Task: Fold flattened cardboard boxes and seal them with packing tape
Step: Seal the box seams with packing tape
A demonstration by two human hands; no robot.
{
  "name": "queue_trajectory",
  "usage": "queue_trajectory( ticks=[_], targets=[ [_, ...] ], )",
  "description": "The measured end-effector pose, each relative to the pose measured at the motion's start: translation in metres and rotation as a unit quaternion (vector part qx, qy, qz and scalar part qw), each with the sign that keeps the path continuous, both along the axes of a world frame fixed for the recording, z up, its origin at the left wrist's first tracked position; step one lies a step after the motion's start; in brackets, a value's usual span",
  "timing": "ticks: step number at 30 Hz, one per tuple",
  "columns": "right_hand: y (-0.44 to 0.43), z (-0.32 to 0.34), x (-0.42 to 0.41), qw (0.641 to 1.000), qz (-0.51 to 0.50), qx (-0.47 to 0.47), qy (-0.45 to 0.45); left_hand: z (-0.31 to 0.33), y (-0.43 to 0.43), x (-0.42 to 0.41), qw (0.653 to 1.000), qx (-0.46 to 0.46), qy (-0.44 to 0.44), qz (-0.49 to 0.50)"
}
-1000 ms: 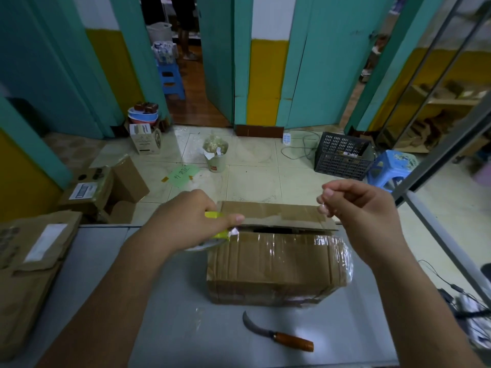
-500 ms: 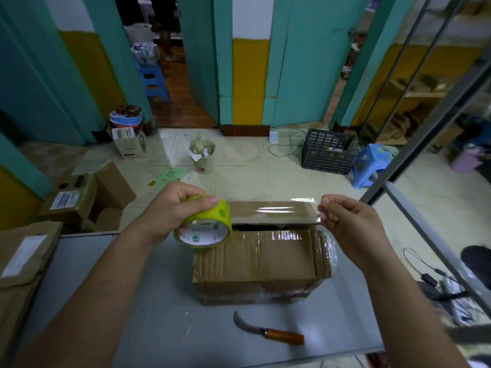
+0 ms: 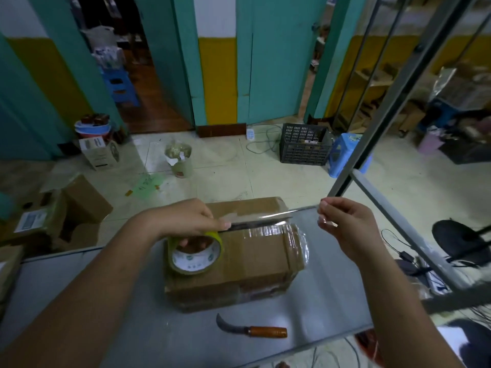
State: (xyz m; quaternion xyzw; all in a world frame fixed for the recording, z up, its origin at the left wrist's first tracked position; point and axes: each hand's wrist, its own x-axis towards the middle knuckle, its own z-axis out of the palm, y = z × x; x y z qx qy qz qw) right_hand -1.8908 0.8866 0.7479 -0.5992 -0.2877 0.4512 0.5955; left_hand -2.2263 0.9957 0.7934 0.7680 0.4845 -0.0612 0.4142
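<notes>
My left hand (image 3: 186, 221) is gripping the tape roll (image 3: 195, 254), fingers curled inside its core, over the left end of the cardboard box (image 3: 255, 256). My right hand (image 3: 342, 224) is pinching the free end of the clear tape strip (image 3: 273, 217), which is stretching taut above the box's far seam. The box is sitting on the grey table (image 3: 132, 328), with a curved knife (image 3: 255, 331) lying just in front.

no print is legible anywhere in view

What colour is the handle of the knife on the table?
The knife handle is orange-brown, wood-like. It shows best in the head view, the only one.
</notes>
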Motion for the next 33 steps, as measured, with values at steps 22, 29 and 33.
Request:
queue_trajectory(
  ticks=[22,29,33],
  targets=[
    [0.017,-0.041,-0.008,1.000,-0.003,-0.020,-0.009,-0.017,0.043,0.013,0.968,-0.234,0.094,0.004],
    [0.018,-0.071,-0.016,0.998,-0.012,-0.066,-0.012,-0.022,0.054,0.025,0.966,-0.190,0.170,-0.034],
    [0.019,-0.076,-0.018,0.997,-0.022,-0.069,-0.031,-0.036,0.055,0.022,0.965,-0.202,0.163,-0.029]
  ],
)
